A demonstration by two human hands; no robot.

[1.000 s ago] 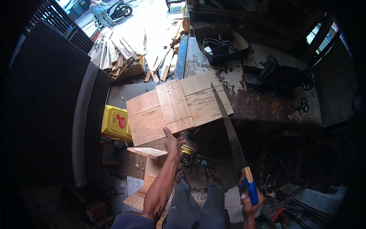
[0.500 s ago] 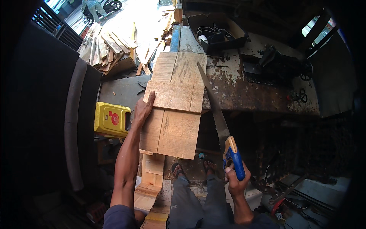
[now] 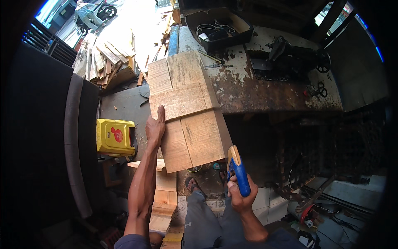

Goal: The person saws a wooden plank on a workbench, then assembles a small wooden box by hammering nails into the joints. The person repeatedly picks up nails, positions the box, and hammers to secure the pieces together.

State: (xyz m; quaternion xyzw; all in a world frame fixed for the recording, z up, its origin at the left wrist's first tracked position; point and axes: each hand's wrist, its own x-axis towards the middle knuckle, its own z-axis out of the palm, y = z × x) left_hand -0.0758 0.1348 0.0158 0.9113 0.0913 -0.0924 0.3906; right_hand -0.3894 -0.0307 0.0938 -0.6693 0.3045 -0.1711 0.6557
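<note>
My left hand (image 3: 156,126) grips the left edge of a panel of joined wooden boards (image 3: 202,139), its thumb on top by the raised crosspiece (image 3: 178,99) and its other fingers hidden. The panel is tilted, with its far end by the workbench. In my right hand (image 3: 242,195) is a handsaw (image 3: 239,172) with a blue and wood-coloured handle, held close to the panel's near right corner. The saw's blade is hard to make out along the panel's right side. Below the panel stand more pale wooden pieces (image 3: 166,197).
A worn workbench (image 3: 232,93) at the right carries a sewing machine (image 3: 286,54), scissors (image 3: 319,89) and a black box with cables (image 3: 219,31). A yellow plastic stool (image 3: 116,137) stands left. Scrap wood (image 3: 103,62) is heaped beyond; a person (image 3: 88,16) is by a motorbike (image 3: 108,12).
The panel has turned and tilted, its near end swinging right. The saw has come in left against the panel's right side, and its blade no longer shows clearly.
</note>
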